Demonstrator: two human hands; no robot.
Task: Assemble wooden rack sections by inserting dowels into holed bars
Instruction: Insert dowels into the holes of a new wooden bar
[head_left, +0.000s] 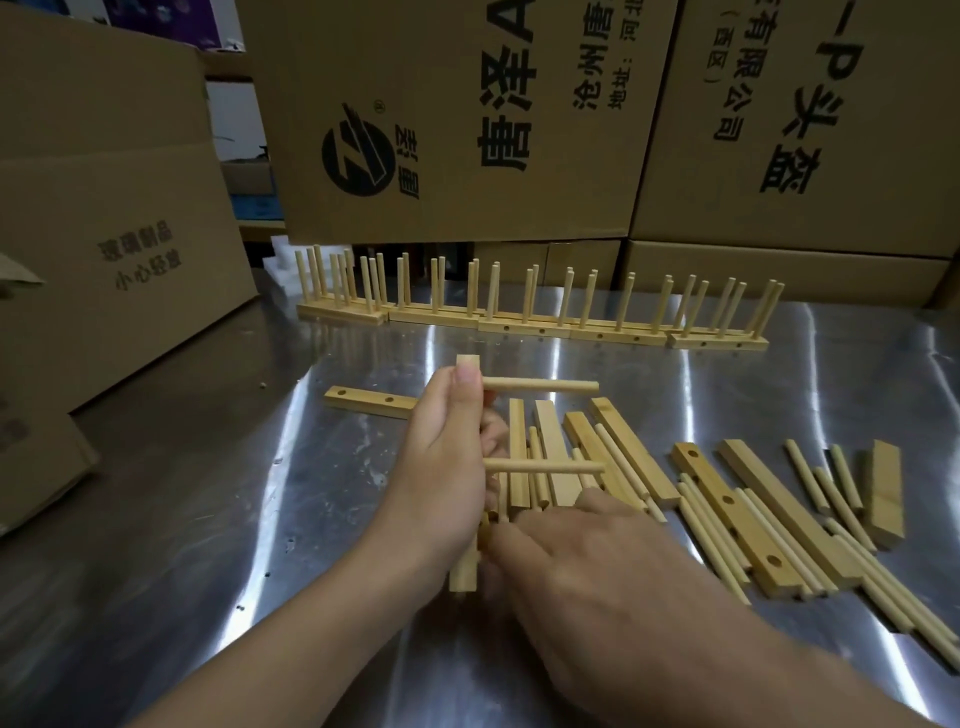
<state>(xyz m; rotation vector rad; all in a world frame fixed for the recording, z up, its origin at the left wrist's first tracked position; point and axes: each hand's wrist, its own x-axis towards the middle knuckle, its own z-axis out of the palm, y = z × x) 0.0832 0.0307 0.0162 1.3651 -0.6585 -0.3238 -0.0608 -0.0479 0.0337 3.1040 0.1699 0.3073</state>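
**bar upright in the left hand, two dowels in**

the left hand (441, 467) grips a holed bar (467, 362) on end above the steel table (249, 519). its fingers wrap round the bar's middle and the thumb lies up along it near the top end. two dowels stick out of the bar to the right, one above the other and both level. the upper dowel (540, 385) sits just below the thumb tip, the lower dowel (545, 466) by the heel of the palm. the bar's bottom end shows below the wrist.

the right hand (597, 577) sits low, knuckles up, with its fingers tucked in against the lower stretch of the bar. it is blurred and the fingertips are hidden, so i cannot tell whether it pinches anything.

just behind the hands lies a loose heap (631, 452) of bars and dowels, running off to the right. there a flat bar (709, 475) with holes along it lies among more dowels, and a short block (885, 493) lies near the edge. one spare bar (371, 401) with two holes lies alone to the left of the held one.

along the far side of the table stands a row of finished sections (530, 312), dowels upright in their bases, set end to end. printed cardboard boxes (467, 119) wall in the back and the left.
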